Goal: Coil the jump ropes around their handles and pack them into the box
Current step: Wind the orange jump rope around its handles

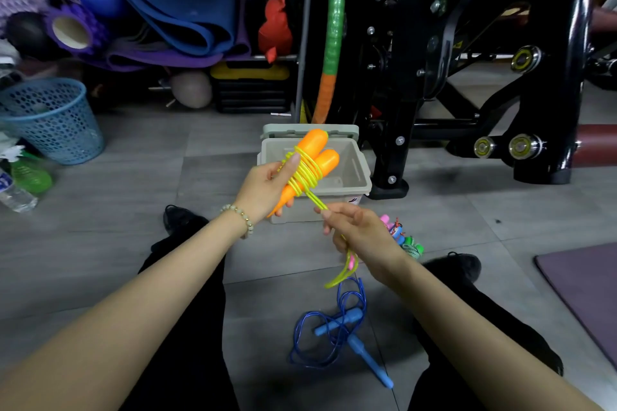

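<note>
Head: orange handles (326, 160) overlap grey box (340, 207)

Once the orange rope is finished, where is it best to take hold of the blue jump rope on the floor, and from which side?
Probably grip the blue jump rope by its lower handle, coming from above on your right. That handle is rigid, lies flat, and its end sticks out clear of the loose cord loops, which would likely slip or tangle.
</note>
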A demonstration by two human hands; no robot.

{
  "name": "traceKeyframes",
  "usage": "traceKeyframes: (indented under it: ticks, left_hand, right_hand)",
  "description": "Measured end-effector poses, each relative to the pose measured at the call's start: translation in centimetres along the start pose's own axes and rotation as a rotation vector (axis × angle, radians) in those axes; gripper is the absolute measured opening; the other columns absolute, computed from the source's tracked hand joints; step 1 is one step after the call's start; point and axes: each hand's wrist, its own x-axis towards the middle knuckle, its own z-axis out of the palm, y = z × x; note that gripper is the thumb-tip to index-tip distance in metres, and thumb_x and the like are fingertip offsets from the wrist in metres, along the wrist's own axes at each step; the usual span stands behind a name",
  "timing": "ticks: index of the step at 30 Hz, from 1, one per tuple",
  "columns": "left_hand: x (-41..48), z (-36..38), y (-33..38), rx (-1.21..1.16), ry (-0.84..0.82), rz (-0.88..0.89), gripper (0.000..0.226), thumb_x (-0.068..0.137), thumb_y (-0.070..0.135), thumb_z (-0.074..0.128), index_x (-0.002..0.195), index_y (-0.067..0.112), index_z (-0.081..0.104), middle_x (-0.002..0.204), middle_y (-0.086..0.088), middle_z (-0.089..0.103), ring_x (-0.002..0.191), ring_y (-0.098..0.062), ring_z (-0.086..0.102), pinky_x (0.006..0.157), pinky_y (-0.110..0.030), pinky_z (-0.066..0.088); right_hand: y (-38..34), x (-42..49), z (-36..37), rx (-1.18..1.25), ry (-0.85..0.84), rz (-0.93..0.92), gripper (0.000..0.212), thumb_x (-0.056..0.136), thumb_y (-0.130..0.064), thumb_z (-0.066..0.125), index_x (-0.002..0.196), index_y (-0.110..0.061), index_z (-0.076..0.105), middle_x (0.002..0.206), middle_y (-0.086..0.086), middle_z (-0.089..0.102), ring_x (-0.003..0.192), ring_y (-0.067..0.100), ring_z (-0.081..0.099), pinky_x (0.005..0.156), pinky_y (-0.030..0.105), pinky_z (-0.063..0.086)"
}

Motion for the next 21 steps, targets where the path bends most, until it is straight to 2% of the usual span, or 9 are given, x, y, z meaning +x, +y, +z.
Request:
traceKeyframes:
  ticks: [3, 6, 9, 12, 14, 16, 17, 19, 21]
  left_hand:
    - [0.0, 0.7, -0.1, 0.023, 0.013, 0.000, 0.038, 0.095, 0.045, 0.046, 0.070, 0.019, 0.058, 0.050, -0.009, 0.053, 0.028, -0.008, 0.040, 0.032, -0.017, 0.032]
    - [0.2, 1.1, -0.5, 0.113, -0.002, -0.008, 0.040, 0.092, 0.050, 0.049, 0.066, 0.020, 0.055, 0.050, -0.008, 0.054, 0.031, -0.010, 0.044, 0.034, -0.017, 0.035]
    - [0.4, 1.0, -1.4, 0.276, -0.124, -0.019, 0.047, 0.087, 0.061, 0.050, 0.063, 0.021, 0.055, 0.047, -0.005, 0.057, 0.039, -0.020, 0.051, 0.042, -0.023, 0.040]
    - [-0.4, 1.3, -1.3, 0.402, -0.283, -0.008, 0.066, 0.082, 0.074, 0.036, 0.078, 0.013, 0.061, 0.046, -0.001, 0.057, 0.042, -0.024, 0.052, 0.046, -0.025, 0.043]
    - [-1.3, 1.5, -0.7, 0.454, -0.339, 0.018, 0.084, 0.076, 0.084, 0.018, 0.088, 0.013, 0.062, 0.048, -0.001, 0.059, 0.045, -0.024, 0.055, 0.046, -0.027, 0.046]
    - [-2.3, 1.5, 0.0, 0.444, -0.387, 0.027, 0.084, 0.073, 0.080, 0.011, 0.098, 0.019, 0.062, 0.051, -0.002, 0.059, 0.048, -0.022, 0.056, 0.048, -0.029, 0.049]
    - [-2.7, 1.3, 0.5, 0.445, -0.419, 0.037, 0.080, 0.074, 0.078, 0.010, 0.102, 0.023, 0.061, 0.052, -0.002, 0.059, 0.047, -0.019, 0.055, 0.048, -0.027, 0.048]
    - [-3.5, 1.0, 1.4, 0.515, -0.491, 0.101, 0.064, 0.077, 0.074, 0.015, 0.095, 0.029, 0.057, 0.058, -0.004, 0.058, 0.050, -0.017, 0.056, 0.047, -0.023, 0.044]
    - [-3.7, 0.8, 2.1, 0.670, -0.531, 0.191, 0.055, 0.081, 0.073, 0.030, 0.089, 0.023, 0.053, 0.067, -0.002, 0.062, 0.058, -0.014, 0.060, 0.053, -0.025, 0.045]
  right_hand:
    - [-0.6, -0.2, 0.4, -0.320, 0.032, -0.078, 0.009, 0.092, -0.018, 0.060, 0.094, -0.009, 0.063, 0.065, 0.002, 0.060, 0.045, 0.005, 0.044, 0.049, 0.020, 0.039]
    - [-1.4, -0.3, 0.8, -0.722, -0.004, -0.178, 0.016, 0.092, -0.024, 0.058, 0.099, -0.011, 0.063, 0.081, 0.007, 0.067, 0.069, 0.012, 0.059, 0.066, 0.027, 0.045]
    - [-2.6, -0.2, 0.5, -1.040, -0.058, -0.241, 0.024, 0.095, -0.029, 0.052, 0.109, -0.012, 0.061, 0.103, 0.009, 0.065, 0.095, 0.025, 0.058, 0.078, 0.033, 0.044]
    - [-3.9, -0.1, -0.4, -1.218, -0.029, -0.352, 0.026, 0.094, -0.036, 0.052, 0.107, -0.015, 0.062, 0.099, 0.008, 0.064, 0.095, 0.026, 0.056, 0.074, 0.033, 0.038]
    - [-4.7, -0.1, -1.3, -1.220, -0.013, -0.428, 0.025, 0.089, -0.040, 0.060, 0.100, -0.018, 0.064, 0.082, 0.000, 0.061, 0.081, 0.022, 0.054, 0.067, 0.032, 0.036]
    - [-5.3, 0.0, -2.3, -1.090, -0.010, -0.472, 0.022, 0.080, -0.038, 0.070, 0.088, -0.018, 0.064, 0.064, -0.008, 0.052, 0.067, 0.016, 0.048, 0.060, 0.032, 0.036]
    - [-5.5, 0.1, -2.8, -0.999, -0.011, -0.479, 0.022, 0.076, -0.036, 0.075, 0.082, -0.019, 0.062, 0.060, -0.008, 0.051, 0.062, 0.015, 0.049, 0.059, 0.033, 0.039]
    - [-5.8, 0.2, -3.3, -0.853, -0.026, -0.452, 0.021, 0.073, -0.030, 0.078, 0.074, -0.019, 0.061, 0.060, -0.005, 0.058, 0.059, 0.011, 0.052, 0.059, 0.033, 0.044]
    - [-6.0, 0.1, -3.2, -0.794, -0.071, -0.428, 0.021, 0.072, -0.029, 0.079, 0.072, -0.017, 0.062, 0.063, -0.003, 0.063, 0.060, 0.008, 0.056, 0.061, 0.035, 0.048]
